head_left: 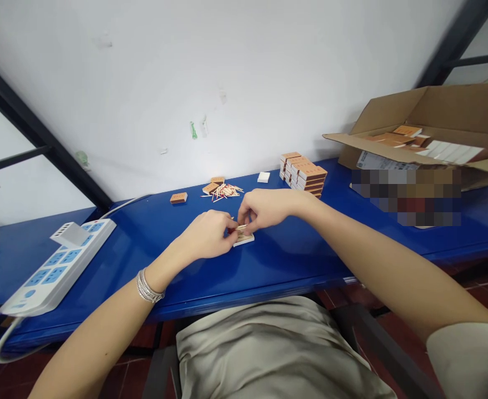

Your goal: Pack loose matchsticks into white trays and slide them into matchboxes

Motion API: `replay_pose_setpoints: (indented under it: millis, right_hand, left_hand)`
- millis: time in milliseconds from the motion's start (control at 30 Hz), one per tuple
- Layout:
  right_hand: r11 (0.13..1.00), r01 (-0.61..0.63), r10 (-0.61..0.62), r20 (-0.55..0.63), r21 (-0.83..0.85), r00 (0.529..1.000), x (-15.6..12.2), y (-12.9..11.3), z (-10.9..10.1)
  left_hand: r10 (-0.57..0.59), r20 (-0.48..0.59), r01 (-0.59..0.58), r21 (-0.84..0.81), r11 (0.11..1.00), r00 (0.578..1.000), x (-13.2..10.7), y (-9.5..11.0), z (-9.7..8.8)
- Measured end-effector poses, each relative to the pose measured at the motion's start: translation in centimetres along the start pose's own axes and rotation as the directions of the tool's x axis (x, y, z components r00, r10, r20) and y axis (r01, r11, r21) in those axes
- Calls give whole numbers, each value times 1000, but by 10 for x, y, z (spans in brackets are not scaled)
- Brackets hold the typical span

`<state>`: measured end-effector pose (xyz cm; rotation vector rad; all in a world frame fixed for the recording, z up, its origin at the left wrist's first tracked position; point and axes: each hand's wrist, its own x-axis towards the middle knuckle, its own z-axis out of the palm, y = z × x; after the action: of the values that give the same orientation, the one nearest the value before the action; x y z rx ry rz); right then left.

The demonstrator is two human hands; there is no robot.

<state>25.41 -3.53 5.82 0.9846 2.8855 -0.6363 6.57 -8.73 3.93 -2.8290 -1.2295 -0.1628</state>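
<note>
A small white matchbox tray (pixel 244 241) with matches (pixel 241 233) in it lies on the blue table in front of me. My left hand (pixel 213 234) is at its left side, fingers closed around the matches and the tray's edge. From above and the right, my right hand (pixel 264 210) pinches at the same matches with thumb and fingers. The fingers partly hide the tray and the match ends. Just beyond my hands is a loose pile of matches (pixel 226 192), with a matchbox sleeve (pixel 211 189) beside it.
A matchbox (pixel 178 198) lies left of the pile, and a white tray (pixel 263 177) lies near the wall. Stacked matchboxes (pixel 304 172) stand to the right. An open cardboard box (pixel 435 124) holds more matchboxes. A power strip (pixel 61 266) with its cable occupies the left.
</note>
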Motion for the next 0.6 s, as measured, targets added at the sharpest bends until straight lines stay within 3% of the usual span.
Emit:
replay_pose_setpoints:
  millis: [233, 600]
  right_hand:
    - [999, 39, -34, -128, 36, 991, -3, 9, -8]
    - [999, -4, 7, -93, 32, 996, -1, 8, -5]
  left_hand:
    - [-3, 8, 2, 67, 998, 1000, -1, 0, 3]
    - [-7, 30, 5, 94, 996, 1000, -1, 1, 4]
